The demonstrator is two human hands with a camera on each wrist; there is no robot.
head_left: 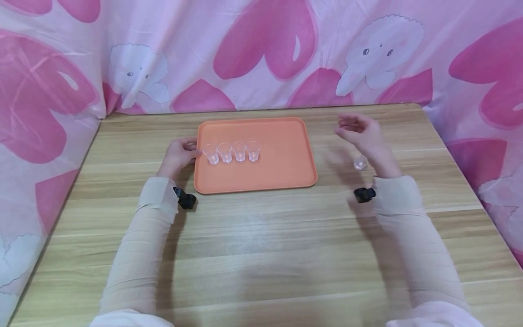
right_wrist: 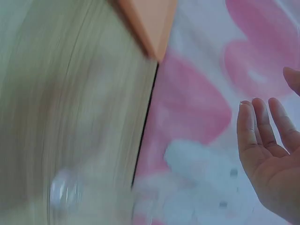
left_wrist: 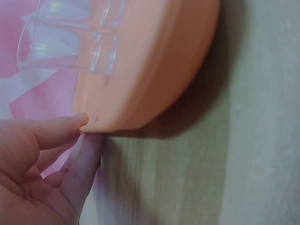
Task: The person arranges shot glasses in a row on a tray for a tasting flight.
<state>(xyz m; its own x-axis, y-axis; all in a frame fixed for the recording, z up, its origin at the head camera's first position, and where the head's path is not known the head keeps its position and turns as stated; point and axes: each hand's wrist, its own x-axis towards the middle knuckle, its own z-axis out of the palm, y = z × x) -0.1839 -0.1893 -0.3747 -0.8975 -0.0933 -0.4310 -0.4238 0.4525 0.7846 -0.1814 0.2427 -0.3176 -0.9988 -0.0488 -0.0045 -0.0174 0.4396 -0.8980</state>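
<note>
An orange tray lies on the wooden table, with several small clear cups in a row on its left half. My left hand is at the tray's left edge. In the left wrist view its fingertips pinch the tray's rim, with a cup just above. My right hand hovers blurred over the table right of the tray, fingers relaxed and holding nothing. The right wrist view shows this hand with straight fingers. One more clear cup stands on the table under that hand.
The wooden table stretches bare toward me. A pink heart-patterned cloth hangs behind the table and along both sides. The right wrist view shows the tray's corner and a blurred cup.
</note>
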